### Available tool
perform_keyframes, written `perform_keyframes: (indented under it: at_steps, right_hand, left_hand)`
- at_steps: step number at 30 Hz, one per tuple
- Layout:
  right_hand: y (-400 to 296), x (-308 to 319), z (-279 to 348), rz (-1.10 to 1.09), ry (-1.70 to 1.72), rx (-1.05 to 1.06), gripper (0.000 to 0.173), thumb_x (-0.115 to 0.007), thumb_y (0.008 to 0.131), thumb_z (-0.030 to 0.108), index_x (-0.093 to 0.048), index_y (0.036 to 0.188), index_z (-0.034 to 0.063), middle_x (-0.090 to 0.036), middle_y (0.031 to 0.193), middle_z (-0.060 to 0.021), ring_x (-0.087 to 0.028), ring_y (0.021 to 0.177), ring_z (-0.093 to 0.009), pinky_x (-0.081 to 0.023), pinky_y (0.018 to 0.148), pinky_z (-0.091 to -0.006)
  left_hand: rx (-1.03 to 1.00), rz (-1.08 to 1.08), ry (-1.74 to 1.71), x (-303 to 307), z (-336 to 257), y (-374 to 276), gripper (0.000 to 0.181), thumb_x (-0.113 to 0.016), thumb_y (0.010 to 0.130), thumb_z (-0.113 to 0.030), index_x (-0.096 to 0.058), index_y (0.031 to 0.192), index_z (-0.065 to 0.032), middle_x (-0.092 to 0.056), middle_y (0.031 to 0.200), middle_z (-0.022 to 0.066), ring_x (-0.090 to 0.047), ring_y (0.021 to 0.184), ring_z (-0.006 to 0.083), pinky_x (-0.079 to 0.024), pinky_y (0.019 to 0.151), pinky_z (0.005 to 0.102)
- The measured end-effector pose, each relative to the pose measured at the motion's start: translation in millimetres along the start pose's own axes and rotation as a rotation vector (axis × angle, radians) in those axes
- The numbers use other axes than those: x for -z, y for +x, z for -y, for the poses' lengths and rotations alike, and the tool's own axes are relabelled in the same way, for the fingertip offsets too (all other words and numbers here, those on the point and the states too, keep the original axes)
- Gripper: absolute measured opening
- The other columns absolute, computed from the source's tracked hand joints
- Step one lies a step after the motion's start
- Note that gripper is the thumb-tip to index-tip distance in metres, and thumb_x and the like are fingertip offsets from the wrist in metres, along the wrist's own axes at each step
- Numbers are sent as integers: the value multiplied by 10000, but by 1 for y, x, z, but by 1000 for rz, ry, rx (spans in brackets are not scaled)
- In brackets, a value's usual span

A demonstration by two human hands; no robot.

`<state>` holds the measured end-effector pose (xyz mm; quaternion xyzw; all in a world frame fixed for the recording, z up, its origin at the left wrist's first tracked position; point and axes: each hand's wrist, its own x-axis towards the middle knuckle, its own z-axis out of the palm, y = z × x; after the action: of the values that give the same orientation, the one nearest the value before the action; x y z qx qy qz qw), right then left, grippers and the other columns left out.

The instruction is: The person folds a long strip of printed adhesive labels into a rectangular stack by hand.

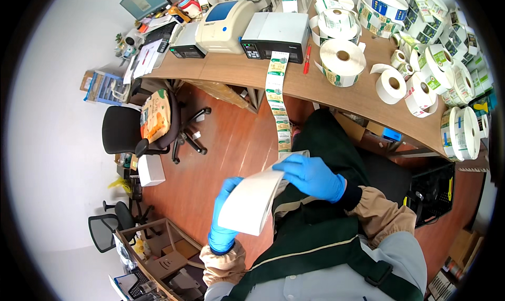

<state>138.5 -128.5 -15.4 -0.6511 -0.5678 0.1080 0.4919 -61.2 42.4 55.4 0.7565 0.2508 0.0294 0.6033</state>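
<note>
A flattened, curved roll of label strip (250, 200) with a white outer face is held over my lap. My left hand (223, 218), in a blue glove, grips it from the left; part of the fingers is hidden behind it. At its upper right end lies my right hand (313, 178), also blue-gloved, with bent fingers against the roll where the strip comes in. A printed green, white and gold label strip (276, 97) hangs from the front slot of a grey and black label printer (276, 34) and runs down to the roll.
The wooden desk (229, 67) curves ahead, bearing a beige printer (227, 26), a red pen (307, 60) and a large label roll (342, 62). More label rolls (424, 88) crowd its right side. A black swivel chair (122, 129) and a wooden-framed table (158, 261) stand left; a black crate (434, 194) sits right.
</note>
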Motion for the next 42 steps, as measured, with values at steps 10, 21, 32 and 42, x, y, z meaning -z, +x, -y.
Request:
perform_keyframes:
  at_steps: [10,21,32,42]
  right_hand:
    - [0,-4,55,431,563,69,212,-614,968,217,-685,1069,45,-646,1047,-124,-663,847,-311,-537,716,-389]
    - [13,-2,50,371,733,-248,332,-699,939,290,-712,962,-41,-693,868,-180,-655,738,-246,-517,710,-346]
    - [32,29,-16,-229,1137,-732,306,-659,973,258,-727,1081,-20,-694,862,-3,-552,677,-35,-412,590,-189]
    - [14,-16,-55,135,961,-934,478,-629,977,467,-725,1110,19,-679,810,-80,-516,571,-124,-453,570,-247]
  left_hand:
    - [-5,359,-441,8,-20,-18,531,-783,840,-288,-649,1256,12,-502,1450,262,-450,1392,382,-318,1172,499]
    - [-9,234,-922,-40,-22,20,1178,-834,672,-604,-303,1555,-32,-345,1560,270,-395,1422,417,-444,1102,535]
    - [170,927,-534,-29,36,33,574,-712,904,-82,-490,1425,5,-600,1332,183,-605,1173,311,-499,1011,415]
    - [209,249,-1309,-47,6,71,635,-587,833,-32,-410,1438,46,-572,1113,127,-586,1070,295,-501,999,449]
